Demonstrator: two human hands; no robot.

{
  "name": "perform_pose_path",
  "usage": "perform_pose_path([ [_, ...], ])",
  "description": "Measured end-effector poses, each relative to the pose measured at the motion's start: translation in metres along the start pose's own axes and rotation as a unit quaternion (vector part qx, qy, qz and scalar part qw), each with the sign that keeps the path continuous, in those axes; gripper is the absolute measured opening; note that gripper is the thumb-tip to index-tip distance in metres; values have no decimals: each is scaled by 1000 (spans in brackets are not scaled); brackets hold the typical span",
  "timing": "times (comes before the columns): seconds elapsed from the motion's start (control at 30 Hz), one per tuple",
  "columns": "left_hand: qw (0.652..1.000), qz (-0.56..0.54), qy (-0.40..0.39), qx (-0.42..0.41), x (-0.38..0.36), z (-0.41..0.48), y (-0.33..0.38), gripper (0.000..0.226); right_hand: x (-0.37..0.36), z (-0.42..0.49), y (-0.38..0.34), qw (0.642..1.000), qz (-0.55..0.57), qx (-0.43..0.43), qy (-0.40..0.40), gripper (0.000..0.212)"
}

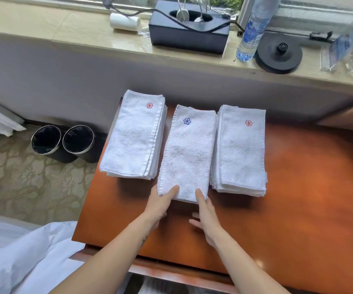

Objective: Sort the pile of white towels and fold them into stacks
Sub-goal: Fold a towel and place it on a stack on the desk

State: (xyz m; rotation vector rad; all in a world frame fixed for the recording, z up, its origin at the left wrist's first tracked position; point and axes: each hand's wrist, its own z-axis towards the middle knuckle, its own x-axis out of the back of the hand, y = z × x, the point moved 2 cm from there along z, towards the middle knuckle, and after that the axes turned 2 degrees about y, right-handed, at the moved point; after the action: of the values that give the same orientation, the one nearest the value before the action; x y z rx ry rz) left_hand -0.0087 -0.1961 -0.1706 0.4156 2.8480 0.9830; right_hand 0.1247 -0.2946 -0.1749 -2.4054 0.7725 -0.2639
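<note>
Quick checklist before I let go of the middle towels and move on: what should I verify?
1. Middle stack flat, blue logo up: ok.
2. Left stack fully on the table: cannot tell, it sits at the left edge.
3. Right stack edges even: not ok, lower layers stick out at the near end.
4. Towels under each top one sorted by logo colour: cannot tell.
5. Right hand finger rests on the middle stack's near edge: ok.
6. Left hand grip: cannot tell, only its thumb shows on top.
</note>
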Motion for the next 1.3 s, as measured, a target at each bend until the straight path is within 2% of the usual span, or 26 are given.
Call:
perform_pose_path([
  [0.13, 999, 5, 15, -27, -10, 11, 10, 63, -4, 12, -23, 997, 55, 51, -19, 46],
  [0.3, 998, -25, 11, -54, -15, 19, 21, 50, -8, 26, -41, 996, 60, 63, -9, 38],
  [0.4, 997, -73, -2, -30, -23, 25, 26, 56, -8, 38, -48, 996, 66, 52, -4, 58],
  [0.53, 998, -58, 4, -26, -23, 33, 26, 85, -12, 43, -50, 996, 82, 35, -3, 73],
  [0.67, 1000, -7, 11, -28, -19, 41, 26, 89, -10, 47, -54, 998, 47, 47, 8, 84],
  [0.77, 997, 62, 15, -51, -11, 37, 18, 72, -6, 44, -47, 998, 0, 55, 22, 85],
  [0.87, 985, 148, 19, -87, 4, 27, 14, 65, -3, 30, -36, 996, -46, 69, 21, 72],
  [0.97, 973, 209, 10, -99, 17, 13, 6, 79, 0, 12, -22, 992, -100, 76, 10, 57],
  [1.07, 961, 253, 8, -110, 37, 4, 0, 78, -5, -7, -13, 986, -150, 70, -2, 57],
  [1.3, 927, 342, -2, -153, 86, -24, 3, 73, -43, -51, -32, 950, -266, 159, -41, 50],
])
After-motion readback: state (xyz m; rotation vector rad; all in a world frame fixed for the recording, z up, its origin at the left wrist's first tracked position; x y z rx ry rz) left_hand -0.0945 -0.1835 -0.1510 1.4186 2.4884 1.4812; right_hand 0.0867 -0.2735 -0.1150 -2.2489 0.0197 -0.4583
